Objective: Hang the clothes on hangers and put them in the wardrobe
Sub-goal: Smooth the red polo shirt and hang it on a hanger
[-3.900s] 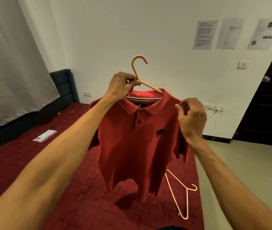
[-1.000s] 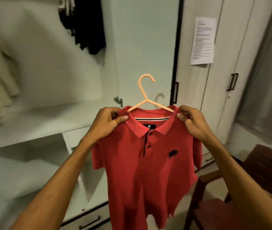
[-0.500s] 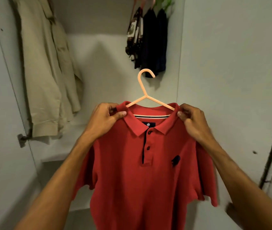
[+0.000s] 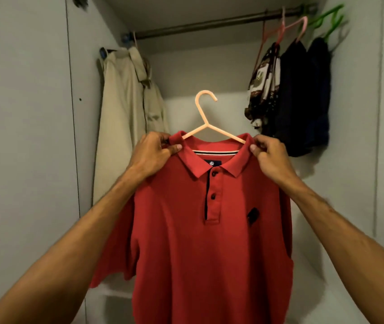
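A red polo shirt (image 4: 209, 242) hangs on a peach plastic hanger (image 4: 204, 118) in front of the open wardrobe. My left hand (image 4: 151, 157) pinches the shirt's left shoulder by the collar. My right hand (image 4: 270, 157) pinches the right shoulder, over the hanger's arm. The hook points up, well below the metal rail (image 4: 209, 24) at the top of the wardrobe. The hanger's arms are mostly hidden inside the shirt.
A beige garment (image 4: 125, 127) hangs at the rail's left end. Dark and patterned clothes (image 4: 298, 99) hang at the right end on pink and green hangers (image 4: 322, 19). A bare stretch of rail lies between them. A white shelf (image 4: 116, 291) sits below.
I have turned from the bed to the wardrobe, and my left hand has left the hook for the shirt's shoulder. In the last second the view has tilted up, bringing the rail into sight.
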